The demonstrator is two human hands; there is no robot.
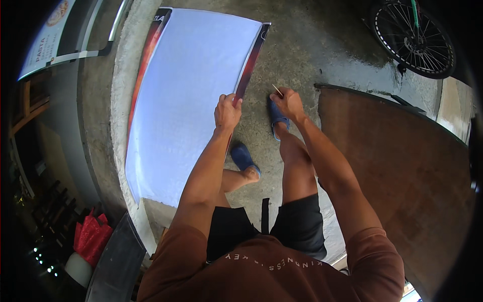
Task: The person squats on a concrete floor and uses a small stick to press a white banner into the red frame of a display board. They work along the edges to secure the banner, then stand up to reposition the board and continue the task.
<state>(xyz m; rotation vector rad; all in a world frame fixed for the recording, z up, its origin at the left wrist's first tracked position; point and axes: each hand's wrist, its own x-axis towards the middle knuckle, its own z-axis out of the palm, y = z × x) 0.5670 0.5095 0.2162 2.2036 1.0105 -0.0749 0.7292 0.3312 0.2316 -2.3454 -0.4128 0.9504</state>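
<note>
A large banner (193, 75) lies on the ground ahead and to the left, its plain whitish side up. Dark and red printed strips show along its left and right edges. With fingers closed, my left hand (228, 113) grips the banner's right edge at the printed strip (250, 63). Just right of it, apart from the banner, my right hand (290, 103) is closed around a thin pale stick (276, 90). Only the stick's upper end shows; the rest is hidden in my fingers.
My feet in blue clogs (243, 157) stand on the concrete floor (292, 50) beside the banner. A brown board (387, 166) lies to the right, with a bicycle wheel (415, 43) beyond. Left are a low concrete ledge (123, 95) and a red bag (92, 236).
</note>
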